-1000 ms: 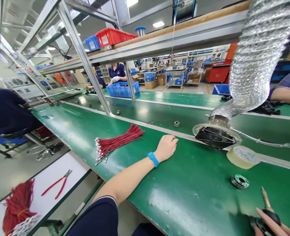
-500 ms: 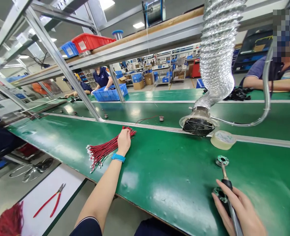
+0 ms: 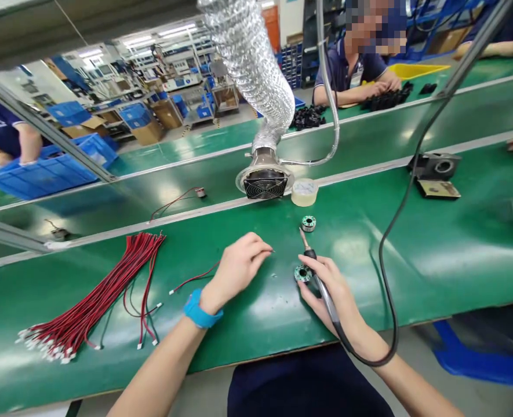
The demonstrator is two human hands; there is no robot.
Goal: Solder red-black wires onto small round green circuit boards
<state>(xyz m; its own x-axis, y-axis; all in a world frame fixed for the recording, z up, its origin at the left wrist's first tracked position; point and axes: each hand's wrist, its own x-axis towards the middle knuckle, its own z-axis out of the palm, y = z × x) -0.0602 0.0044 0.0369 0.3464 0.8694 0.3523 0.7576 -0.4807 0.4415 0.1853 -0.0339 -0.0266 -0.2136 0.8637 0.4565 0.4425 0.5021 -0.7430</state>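
Observation:
My left hand (image 3: 244,263), with a blue band on its wrist, pinches a red-and-black wire lead (image 3: 195,278); the lead's white plug trails on the green bench. In my right hand (image 3: 337,295) is a soldering iron (image 3: 323,289), held like a pen, its tip angled up and left. Right beside those fingers lies a small round motor part with a green circuit board (image 3: 302,273); the fingertips seem to touch it. A second such part (image 3: 309,223) sits just beyond the iron's tip. To the left, a bundle of red-and-black wire leads (image 3: 104,289) is spread on the bench.
A fume extractor fan (image 3: 265,182) on a foil duct hangs over the bench's back strip. Next to it lies a roll of tape (image 3: 304,192). The iron's cable (image 3: 384,260) loops at right, near an iron stand (image 3: 439,168). Co-workers' hands show at right and across.
My left hand has left the bundle with one wire lead and moved right, close to the iron. The view has swung right. My right hand still holds the soldering iron.

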